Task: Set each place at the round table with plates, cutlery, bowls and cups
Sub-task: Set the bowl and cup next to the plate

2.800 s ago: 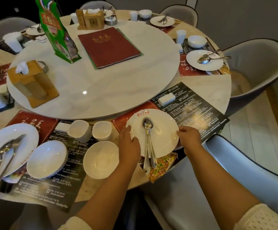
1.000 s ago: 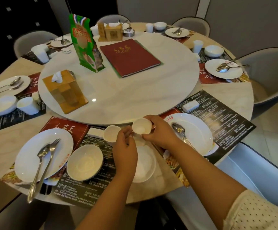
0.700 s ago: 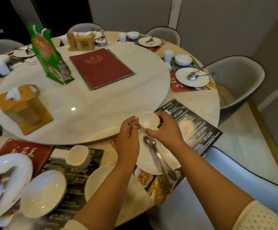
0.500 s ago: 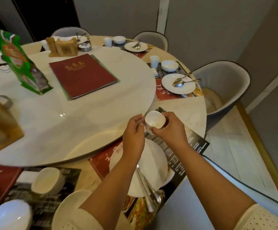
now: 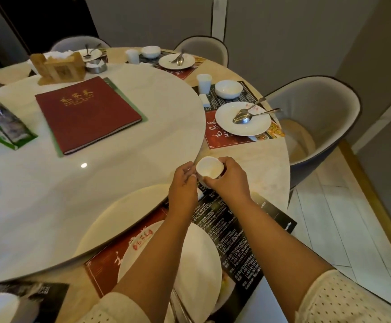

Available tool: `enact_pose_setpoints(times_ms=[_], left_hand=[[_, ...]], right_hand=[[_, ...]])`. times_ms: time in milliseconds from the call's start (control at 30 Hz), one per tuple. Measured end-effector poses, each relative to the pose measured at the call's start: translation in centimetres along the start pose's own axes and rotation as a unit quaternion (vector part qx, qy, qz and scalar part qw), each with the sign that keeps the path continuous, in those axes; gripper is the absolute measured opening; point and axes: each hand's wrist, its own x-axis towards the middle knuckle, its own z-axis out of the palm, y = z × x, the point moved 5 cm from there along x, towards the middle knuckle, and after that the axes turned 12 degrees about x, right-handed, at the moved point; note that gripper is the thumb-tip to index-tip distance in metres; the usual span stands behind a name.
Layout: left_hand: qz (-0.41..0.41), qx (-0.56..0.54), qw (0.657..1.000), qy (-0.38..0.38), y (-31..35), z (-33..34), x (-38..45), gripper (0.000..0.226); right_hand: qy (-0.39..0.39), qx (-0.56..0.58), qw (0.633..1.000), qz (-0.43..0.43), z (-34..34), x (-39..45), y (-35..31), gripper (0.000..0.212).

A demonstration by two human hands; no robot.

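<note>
A small white cup (image 5: 209, 170) is held just above the table's edge zone, beside the lazy Susan's rim. My right hand (image 5: 227, 183) grips it from the right, and my left hand (image 5: 182, 185) pinches its left side with thumb and fingers. Below my forearms lies a white plate (image 5: 199, 264) on a red placemat (image 5: 106, 264), with cutlery (image 5: 178, 308) partly hidden under my left arm. A black printed placemat (image 5: 238, 229) lies under my right forearm.
The white lazy Susan (image 5: 96, 183) carries a red menu (image 5: 87, 113), a green stand (image 5: 1, 124) and a wooden napkin holder (image 5: 58, 66). The place to the right has a plate (image 5: 255, 124) with spoon and fork, a bowl (image 5: 228, 89) and a cup (image 5: 204, 83). A grey chair (image 5: 313, 117) stands beside it.
Both hands left the plate and picked up the cup. They have carried it rightward and away from me, past the plate, as my view swung right.
</note>
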Motion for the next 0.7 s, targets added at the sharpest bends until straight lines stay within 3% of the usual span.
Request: enact_pose_setpoints(times_ms=[400, 533, 700], left_hand=[[-0.008, 0.012, 1.000, -0.008, 0.4, -1.6, -2.4, 0.024], [0.008, -0.009, 1.000, 0.020, 1.2, -5.4, -6.2, 0.025], [0.029, 0.002, 0.998, 0.053, 0.7, -12.5, -12.1, 0.021]], right_hand=[[0.008, 0.012, 1.000, 0.012, -0.4, -2.1, -1.1, 0.076], [0.058, 0.074, 0.996, -0.005, -0.6, -6.9, -2.6, 0.058], [0.021, 0.133, 0.990, -0.035, 2.1, -15.5, -5.3, 0.030]])
